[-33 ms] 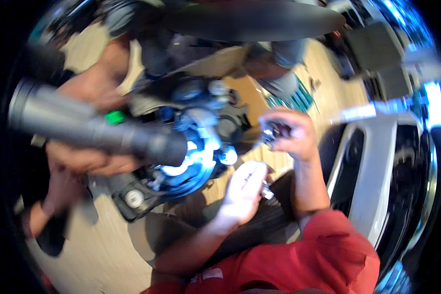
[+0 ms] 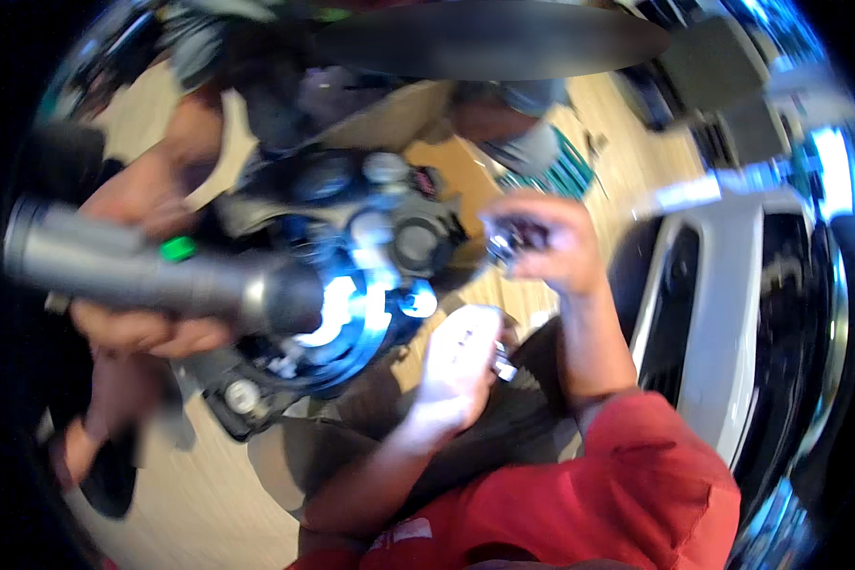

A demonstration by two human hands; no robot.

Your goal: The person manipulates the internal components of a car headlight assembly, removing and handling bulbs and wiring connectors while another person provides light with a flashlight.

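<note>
My left hand point(image 2: 456, 366) is closed around a small shiny metal object point(image 2: 503, 369) that is mostly hidden by the fingers. My right hand point(image 2: 551, 247) grips a shiny metal tool point(image 2: 515, 239) at the right of a black lamp assembly point(image 2: 416, 242). The assembly has round housings and lies in front of me, brightly lit at its middle. A co-worker's hand point(image 2: 128, 318) holds a large grey flashlight point(image 2: 152, 261) with a green button, its head over the assembly. The metal objects are blurred, so their exact kind is unclear.
A cardboard box point(image 2: 442, 157) is behind the assembly. A green slotted object point(image 2: 570, 171) lies on the wooden floor point(image 2: 636, 161). A white-and-black vehicle panel point(image 2: 703, 323) is at the right, dark cases point(image 2: 712, 66) at the upper right. Another co-worker's hand point(image 2: 114, 399) is at lower left.
The whole view has shifted slightly, with most things appearing further left. The flashlight sits a little further left in the picture. Both my hands still hold their metal objects.
</note>
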